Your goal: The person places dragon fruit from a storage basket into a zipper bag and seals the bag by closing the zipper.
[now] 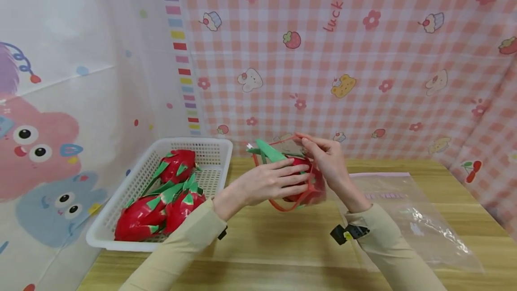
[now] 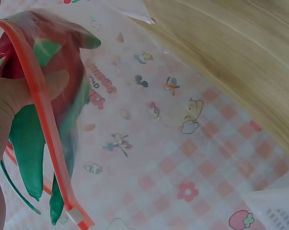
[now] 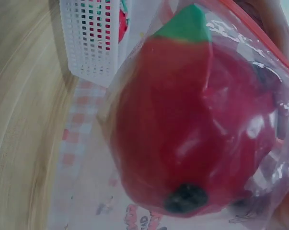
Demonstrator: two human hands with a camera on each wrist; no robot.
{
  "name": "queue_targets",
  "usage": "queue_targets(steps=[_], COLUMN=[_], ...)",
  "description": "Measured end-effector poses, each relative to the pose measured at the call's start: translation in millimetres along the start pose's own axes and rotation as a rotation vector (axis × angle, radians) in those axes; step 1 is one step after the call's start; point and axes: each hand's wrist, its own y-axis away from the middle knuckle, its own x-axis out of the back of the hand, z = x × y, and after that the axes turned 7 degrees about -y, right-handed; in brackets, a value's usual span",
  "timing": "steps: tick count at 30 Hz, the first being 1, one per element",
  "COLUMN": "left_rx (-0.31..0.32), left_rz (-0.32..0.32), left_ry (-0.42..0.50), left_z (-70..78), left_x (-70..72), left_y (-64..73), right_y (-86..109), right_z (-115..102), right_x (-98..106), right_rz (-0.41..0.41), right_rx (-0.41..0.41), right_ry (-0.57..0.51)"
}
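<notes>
A red dragon fruit (image 3: 182, 124) with green leaf tips sits in the mouth of a clear zip bag (image 2: 49, 134) edged in orange-red, held above the table. My left hand (image 1: 264, 182) holds the fruit, its fingers spread across one side; in the left wrist view the thumb reaches in past the bag's edge. With thumb and fingertips, my right hand (image 1: 332, 161) pinches the bag's upper rim on the right. The fruit's rounded end is inside the clear film in the right wrist view, while the long green leaves stick out toward the left.
To the left stands a white plastic basket (image 1: 228, 158) with three more dragon fruits (image 1: 141, 219) inside. Another clear zip bag (image 1: 408, 223) lies flat on the wooden table (image 1: 278, 250) at the right. Printed cloths hang behind and at the sides.
</notes>
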Motion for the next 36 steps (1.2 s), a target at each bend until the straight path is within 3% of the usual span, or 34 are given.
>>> queue_targets(steps=[8, 13, 16, 18, 19, 21, 22, 24, 26, 28, 30, 33, 36], left_rx=[-0.045, -0.032, 0.023, 0.143, 0.238, 0.488, 0.632, 0.883, 1.058, 1.132, 1.156, 1.209, 1.32], left_rz=[-0.059, -0.096, -0.054, -0.021, -0.013, -0.037, -0.077, -0.217, -0.343, -0.415, -0.428, -0.345, -0.212], left_ry=[-0.067, -0.043, -0.043, -0.019, -0.001, 0.043, 0.085, 0.21, 0.371, 0.53, 0.644, 0.641, 0.658], left_z=[2.2, 3.5, 4.8, 7.8, 10.2, 17.3, 22.2, 31.9, 39.8, 43.5, 40.6, 27.1, 8.6], left_x=[-0.7, -2.3, -5.3, -8.6, -10.4, -13.4, -14.6, -15.2, -15.0, -15.0, -13.5, -10.5, -6.0], left_y=[-3.0, -1.5, 3.1, 6.0, 6.5, 6.3, 5.5, 3.2, 1.7, 0.3, -1.2, -2.6, -2.7], right_y=[-0.7, 0.5, 0.4, 0.0, -0.4, -1.2, -1.5, -1.9, -3.1, -4.9, -7.6, -10.7, -12.2], right_z=[2.3, 3.8, 5.7, 6.9, 7.6, 9.3, 10.5, 12.4, 13.3, 11.8, 7.8, -0.3, -7.5], right_x=[-1.7, -1.3, -0.1, 0.3, 0.3, 0.1, 0.2, 0.3, 0.6, 1.4, 2.7, 7.2, 13.9], right_rz=[0.037, 0.056, 0.088, 0.122, 0.14, 0.171, 0.186, 0.219, 0.248, 0.265, 0.275, 0.303, 0.368], right_rx=[0.012, 0.019, 0.011, -0.004, -0.016, -0.043, -0.056, -0.07, -0.063, -0.039, -0.003, 0.025, 0.029], right_ry=[0.009, -0.017, -0.095, -0.169, -0.21, -0.269, -0.281, -0.299, -0.303, -0.291, -0.264, -0.222, -0.221])
